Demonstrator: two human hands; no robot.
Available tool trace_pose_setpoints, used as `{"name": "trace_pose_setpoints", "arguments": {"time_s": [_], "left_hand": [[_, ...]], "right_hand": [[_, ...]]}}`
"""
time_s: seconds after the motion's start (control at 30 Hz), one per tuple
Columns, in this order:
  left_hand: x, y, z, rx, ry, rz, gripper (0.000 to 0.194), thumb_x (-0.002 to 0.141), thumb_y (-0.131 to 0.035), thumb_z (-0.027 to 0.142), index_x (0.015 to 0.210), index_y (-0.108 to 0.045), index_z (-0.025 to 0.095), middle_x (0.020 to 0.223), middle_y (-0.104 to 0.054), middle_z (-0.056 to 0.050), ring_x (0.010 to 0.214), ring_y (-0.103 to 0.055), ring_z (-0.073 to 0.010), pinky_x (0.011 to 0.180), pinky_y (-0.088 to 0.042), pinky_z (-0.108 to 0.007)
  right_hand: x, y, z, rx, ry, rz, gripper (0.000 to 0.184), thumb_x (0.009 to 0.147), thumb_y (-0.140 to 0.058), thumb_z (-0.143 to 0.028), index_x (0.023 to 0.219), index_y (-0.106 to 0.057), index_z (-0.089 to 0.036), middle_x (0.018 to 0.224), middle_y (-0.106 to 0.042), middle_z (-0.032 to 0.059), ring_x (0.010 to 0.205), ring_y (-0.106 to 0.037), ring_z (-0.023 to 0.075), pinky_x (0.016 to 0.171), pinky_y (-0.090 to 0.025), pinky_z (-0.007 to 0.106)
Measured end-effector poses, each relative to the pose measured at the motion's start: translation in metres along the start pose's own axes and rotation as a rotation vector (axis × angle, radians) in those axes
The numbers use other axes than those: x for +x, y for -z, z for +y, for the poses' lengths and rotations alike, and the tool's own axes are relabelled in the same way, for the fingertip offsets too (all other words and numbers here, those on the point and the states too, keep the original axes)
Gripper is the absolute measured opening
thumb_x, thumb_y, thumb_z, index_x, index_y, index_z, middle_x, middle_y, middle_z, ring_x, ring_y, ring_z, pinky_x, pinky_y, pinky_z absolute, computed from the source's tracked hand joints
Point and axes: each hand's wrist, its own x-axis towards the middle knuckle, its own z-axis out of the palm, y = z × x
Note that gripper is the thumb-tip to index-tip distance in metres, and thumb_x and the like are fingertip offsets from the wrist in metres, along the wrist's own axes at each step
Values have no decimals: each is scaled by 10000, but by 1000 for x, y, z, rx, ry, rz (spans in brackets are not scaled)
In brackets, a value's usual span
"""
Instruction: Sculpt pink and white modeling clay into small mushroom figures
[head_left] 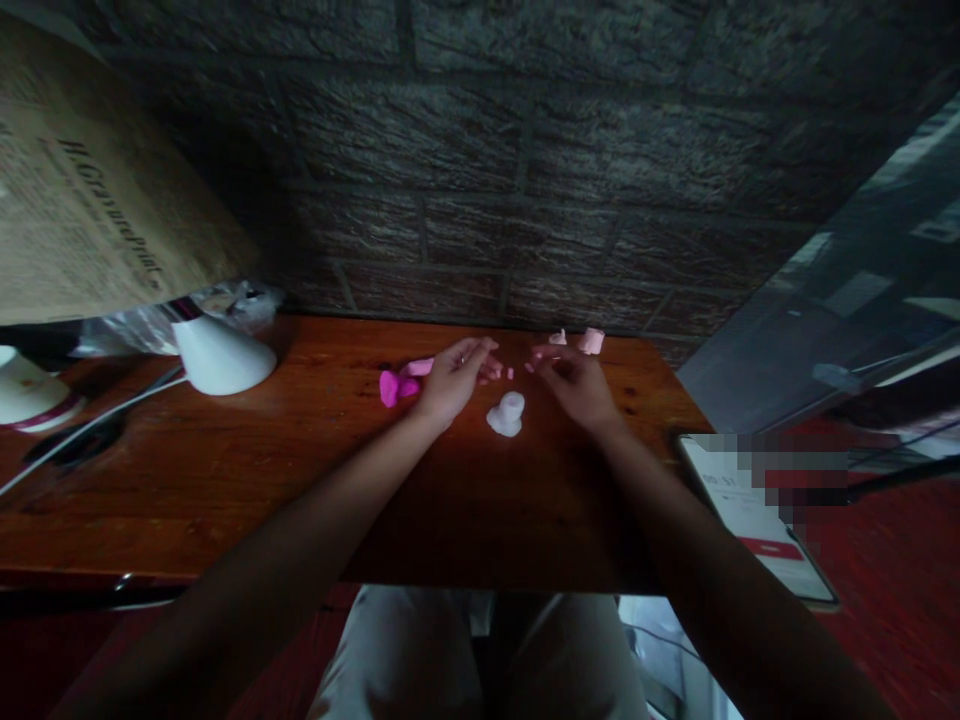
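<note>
Nearest you on the desk (262, 480), a white lump (506, 417) with a stubby raised top sits between your forearms, just short of both hands. Beyond it, your left hand (459, 376) is loosely curled beside a magenta piece (390, 388), and your right hand (574, 382) is partly closed with its fingertips drawn in; I cannot tell whether either grips anything, but a small pink bit (510, 373) shows between them. Farther back, a pale pink roll (592, 341) lies near the brick wall (465, 150).

Dk brick wall (480, 130), wd desk (247, 470), red flr (900, 590)
</note>
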Motion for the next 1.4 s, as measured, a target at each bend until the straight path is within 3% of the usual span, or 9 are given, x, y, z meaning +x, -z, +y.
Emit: {"name": "trace_pose_setpoints", "arguments": {"time_s": [0.1,0.27,0.5,1.03,1.4], "left_hand": [[1,2,1,-20,7,64,203,900,-636,366,883,-652,164,686,-665,-8,624,-620,-108,629,-473,-239],[0,0,6,-48,16,107,155,917,-619,307,877,-647,160,658,-650,1,571,-601,-89,593,-463,-216],[-3,-4,12,-65,72,147,124,942,-559,187,857,-643,151,623,-640,13,543,-595,-70,559,-446,-178],[-2,-4,11,-40,69,170,122,930,-572,203,856,-654,152,623,-637,9,559,-602,-94,589,-462,-217],[-2,-5,13,-56,78,169,138,937,-544,143,832,-632,151,601,-632,23,526,-580,-67,551,-435,-180]], "right_hand": [[2,-3,10,-153,-8,-29,245,843,-681,-276,1064,-716,-177,952,-756,98,746,-675,198,763,-523,379],[3,-11,11,-291,37,-71,149,846,-660,-199,974,-736,-185,935,-774,78,789,-716,199,767,-558,343],[2,-8,9,-451,22,-158,201,843,-643,-129,993,-757,-199,986,-790,54,864,-748,204,856,-573,332],[0,-6,8,-376,-68,-171,230,849,-660,-144,1072,-710,-165,1036,-775,94,878,-751,210,858,-592,359],[2,-6,12,-367,-34,-111,191,828,-696,-186,1016,-725,-194,978,-785,68,869,-753,206,846,-598,349]]}}
